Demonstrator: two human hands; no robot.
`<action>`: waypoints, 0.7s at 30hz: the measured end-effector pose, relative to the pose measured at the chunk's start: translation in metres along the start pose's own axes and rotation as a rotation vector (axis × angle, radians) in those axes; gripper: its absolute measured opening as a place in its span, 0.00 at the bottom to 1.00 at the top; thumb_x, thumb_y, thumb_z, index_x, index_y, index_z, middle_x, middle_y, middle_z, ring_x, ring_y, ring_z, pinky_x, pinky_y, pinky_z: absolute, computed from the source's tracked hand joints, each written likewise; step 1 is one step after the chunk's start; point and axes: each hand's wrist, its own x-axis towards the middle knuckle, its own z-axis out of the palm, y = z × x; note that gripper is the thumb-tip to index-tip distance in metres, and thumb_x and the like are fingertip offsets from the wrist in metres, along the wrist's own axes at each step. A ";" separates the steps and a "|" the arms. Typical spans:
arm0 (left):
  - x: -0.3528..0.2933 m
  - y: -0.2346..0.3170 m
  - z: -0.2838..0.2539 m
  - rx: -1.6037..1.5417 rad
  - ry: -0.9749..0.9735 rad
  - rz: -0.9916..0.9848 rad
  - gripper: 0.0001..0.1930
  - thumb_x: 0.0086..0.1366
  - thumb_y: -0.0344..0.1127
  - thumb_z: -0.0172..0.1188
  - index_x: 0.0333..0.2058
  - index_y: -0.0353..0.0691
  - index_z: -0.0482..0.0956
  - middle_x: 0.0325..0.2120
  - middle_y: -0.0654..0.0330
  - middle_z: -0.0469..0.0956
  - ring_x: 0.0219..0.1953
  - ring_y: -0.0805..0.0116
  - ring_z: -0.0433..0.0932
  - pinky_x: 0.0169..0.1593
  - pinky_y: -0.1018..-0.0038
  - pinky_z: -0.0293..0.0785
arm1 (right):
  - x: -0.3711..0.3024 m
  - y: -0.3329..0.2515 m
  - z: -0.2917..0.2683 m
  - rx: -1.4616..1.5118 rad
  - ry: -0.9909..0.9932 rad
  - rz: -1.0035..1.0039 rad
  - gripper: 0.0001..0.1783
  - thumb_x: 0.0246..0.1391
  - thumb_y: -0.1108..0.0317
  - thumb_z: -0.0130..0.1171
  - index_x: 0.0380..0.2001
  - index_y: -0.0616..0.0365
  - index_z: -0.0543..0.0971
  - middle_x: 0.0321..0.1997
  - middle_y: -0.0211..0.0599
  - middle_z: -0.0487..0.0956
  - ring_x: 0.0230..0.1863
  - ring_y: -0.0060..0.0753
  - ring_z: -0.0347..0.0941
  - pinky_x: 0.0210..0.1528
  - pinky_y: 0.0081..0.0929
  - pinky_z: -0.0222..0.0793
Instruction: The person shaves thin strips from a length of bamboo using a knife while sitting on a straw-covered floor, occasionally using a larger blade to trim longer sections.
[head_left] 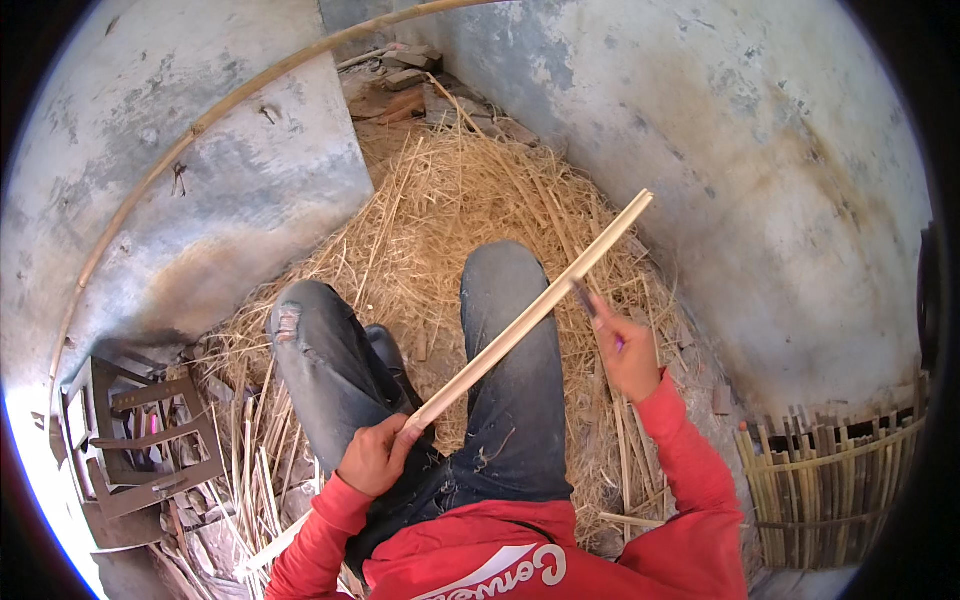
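A long pale split bamboo strip (510, 335) slants across my right thigh, its far end up and to the right. My left hand (375, 458) is closed round its near part, above my lap. My right hand (626, 355) is closed on a small knife (583, 296) with a dark blade. That blade meets or lies very close to the strip's right side, above my right knee; exact contact I cannot tell. The knife's handle is mostly hidden in my fingers, with a bit of purple showing. Below my left forearm another pale length (270, 548) appears; whether it belongs to the same strip is hidden.
Straw-like shavings (450, 190) heap the floor between the walls. Loose strips (262, 455) lie to my left, beside a dark frame-like stand (155, 440). A slatted bamboo basket (835, 490) stands at right. One long pole (190, 135) spans the left wall; rubble (405, 75) lies behind.
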 end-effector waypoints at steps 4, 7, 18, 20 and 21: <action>-0.002 -0.005 0.002 -0.019 0.010 0.008 0.13 0.75 0.41 0.57 0.39 0.35 0.81 0.17 0.45 0.73 0.22 0.43 0.78 0.27 0.60 0.70 | 0.008 -0.012 -0.010 -0.088 0.009 0.028 0.18 0.69 0.68 0.56 0.58 0.61 0.81 0.58 0.56 0.80 0.35 0.26 0.82 0.38 0.26 0.74; 0.002 -0.005 0.006 0.003 0.006 0.028 0.13 0.76 0.39 0.55 0.41 0.36 0.82 0.18 0.49 0.74 0.22 0.51 0.78 0.29 0.63 0.71 | 0.007 -0.002 -0.001 -0.002 0.091 -0.060 0.17 0.69 0.69 0.56 0.58 0.59 0.81 0.51 0.55 0.85 0.29 0.23 0.76 0.33 0.25 0.71; 0.001 -0.004 0.006 0.005 0.011 0.012 0.12 0.75 0.40 0.57 0.37 0.37 0.80 0.19 0.44 0.74 0.26 0.39 0.79 0.29 0.56 0.72 | -0.022 -0.010 0.023 0.001 0.030 -0.060 0.20 0.68 0.71 0.57 0.62 0.58 0.78 0.38 0.51 0.85 0.32 0.22 0.77 0.43 0.25 0.74; 0.002 -0.007 0.009 0.020 0.036 0.038 0.12 0.75 0.40 0.57 0.37 0.37 0.79 0.19 0.43 0.74 0.26 0.39 0.79 0.29 0.56 0.72 | -0.015 -0.017 0.016 0.053 -0.002 0.109 0.21 0.67 0.72 0.58 0.62 0.59 0.78 0.47 0.52 0.86 0.42 0.22 0.80 0.49 0.23 0.75; 0.002 -0.009 0.009 0.028 0.049 0.051 0.12 0.75 0.40 0.56 0.37 0.37 0.79 0.19 0.43 0.74 0.26 0.39 0.79 0.29 0.56 0.72 | -0.010 -0.021 0.012 0.079 -0.014 0.245 0.21 0.67 0.72 0.58 0.62 0.60 0.77 0.52 0.51 0.85 0.47 0.20 0.79 0.49 0.22 0.73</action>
